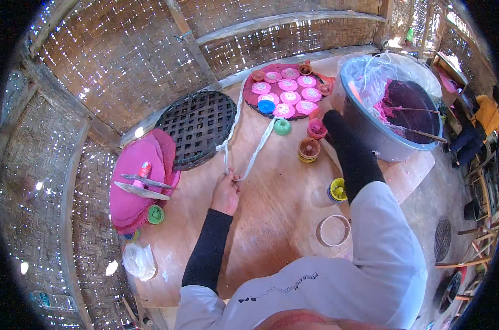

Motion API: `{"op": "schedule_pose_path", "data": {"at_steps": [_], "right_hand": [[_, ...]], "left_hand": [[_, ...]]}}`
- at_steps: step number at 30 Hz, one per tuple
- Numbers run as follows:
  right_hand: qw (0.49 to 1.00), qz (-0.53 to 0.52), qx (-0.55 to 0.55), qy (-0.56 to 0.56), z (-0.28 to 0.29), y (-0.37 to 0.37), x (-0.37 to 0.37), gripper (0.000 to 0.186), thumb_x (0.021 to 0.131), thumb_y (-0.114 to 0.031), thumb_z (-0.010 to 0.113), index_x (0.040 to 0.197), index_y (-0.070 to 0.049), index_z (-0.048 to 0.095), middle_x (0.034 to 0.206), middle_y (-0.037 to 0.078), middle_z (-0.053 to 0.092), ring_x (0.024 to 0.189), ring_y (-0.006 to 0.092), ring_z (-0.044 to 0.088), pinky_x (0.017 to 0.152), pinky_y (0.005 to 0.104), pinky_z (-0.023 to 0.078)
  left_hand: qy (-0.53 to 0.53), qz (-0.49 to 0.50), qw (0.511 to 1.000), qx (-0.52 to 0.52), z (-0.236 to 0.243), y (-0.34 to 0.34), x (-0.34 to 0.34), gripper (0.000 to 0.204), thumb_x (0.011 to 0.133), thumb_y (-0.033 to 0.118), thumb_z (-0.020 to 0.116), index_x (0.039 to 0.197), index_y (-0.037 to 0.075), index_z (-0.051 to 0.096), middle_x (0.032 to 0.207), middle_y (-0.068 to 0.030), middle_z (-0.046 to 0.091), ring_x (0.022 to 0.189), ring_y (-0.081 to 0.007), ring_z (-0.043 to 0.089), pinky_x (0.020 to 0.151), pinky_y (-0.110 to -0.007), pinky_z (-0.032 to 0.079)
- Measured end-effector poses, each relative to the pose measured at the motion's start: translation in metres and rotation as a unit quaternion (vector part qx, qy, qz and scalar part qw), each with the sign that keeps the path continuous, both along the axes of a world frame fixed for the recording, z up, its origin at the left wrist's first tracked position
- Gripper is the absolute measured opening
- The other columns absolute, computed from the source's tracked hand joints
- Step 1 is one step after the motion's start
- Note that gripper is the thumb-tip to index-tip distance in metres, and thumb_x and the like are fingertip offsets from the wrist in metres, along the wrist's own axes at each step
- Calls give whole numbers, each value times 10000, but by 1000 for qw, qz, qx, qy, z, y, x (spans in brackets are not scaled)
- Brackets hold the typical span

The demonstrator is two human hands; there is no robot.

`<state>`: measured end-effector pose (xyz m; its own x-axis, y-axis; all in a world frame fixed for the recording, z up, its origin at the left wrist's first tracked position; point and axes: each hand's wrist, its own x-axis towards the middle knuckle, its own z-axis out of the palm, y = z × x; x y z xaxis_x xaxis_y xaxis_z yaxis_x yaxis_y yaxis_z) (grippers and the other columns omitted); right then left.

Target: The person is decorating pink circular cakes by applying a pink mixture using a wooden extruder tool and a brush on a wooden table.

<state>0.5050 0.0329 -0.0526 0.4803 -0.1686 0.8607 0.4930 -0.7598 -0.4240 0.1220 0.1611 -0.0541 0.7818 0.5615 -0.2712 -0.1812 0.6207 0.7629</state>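
Note:
A loop of white cord (252,151) runs down to my left hand (228,187), whose fingers are closed on it near the table's middle. My right hand (321,110) reaches beside the bucket (365,137) of pink mixture, at the edge of a red round tray (250,94) bearing several pink patterned discs (289,97). Its fingers are mostly hidden by the sleeve. Below it stand pink (316,132) and brown (309,149) cups. A blue ring mould (266,107) sits on the tray, a green one (283,127) just off it.
Left on the wooden table (271,209) lie a woven tray (194,118), pink sheets (129,203) with metal blades (145,190), and a plastic bag (138,258). A yellow cup (337,190) and pale ring (332,230) are near my right arm. Someone in orange (487,114) is at far right.

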Motion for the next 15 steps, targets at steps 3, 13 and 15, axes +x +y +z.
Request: {"op": "schedule_pose_path", "data": {"at_steps": [3,13,15], "right_hand": [[977,21,-200,72,-3,-16,3,214,802,-162,421,884,-20,560,901,129,578,841,236,554,732,361,445],[827,377,-412,68,120,12,-101,212,764,-206,488,710,-18,569,702,174,583,646,324,580,581,422,462],[740,515,-420,105,107,82,-131,179,733,-181,501,731,-13,565,703,189,573,672,349,566,605,435,446]], "left_hand": [[6,12,1000,-3,2,-3,-6,178,857,181,468,1010,91,473,781,6,490,704,-100,449,572,-225,352],[-50,-97,990,-93,-15,-54,6,110,824,181,493,893,97,513,815,-1,524,792,-131,492,675,-277,387],[45,-27,988,-144,-7,-67,5,109,821,171,498,911,110,497,823,7,518,797,-124,486,691,-276,391]]}}
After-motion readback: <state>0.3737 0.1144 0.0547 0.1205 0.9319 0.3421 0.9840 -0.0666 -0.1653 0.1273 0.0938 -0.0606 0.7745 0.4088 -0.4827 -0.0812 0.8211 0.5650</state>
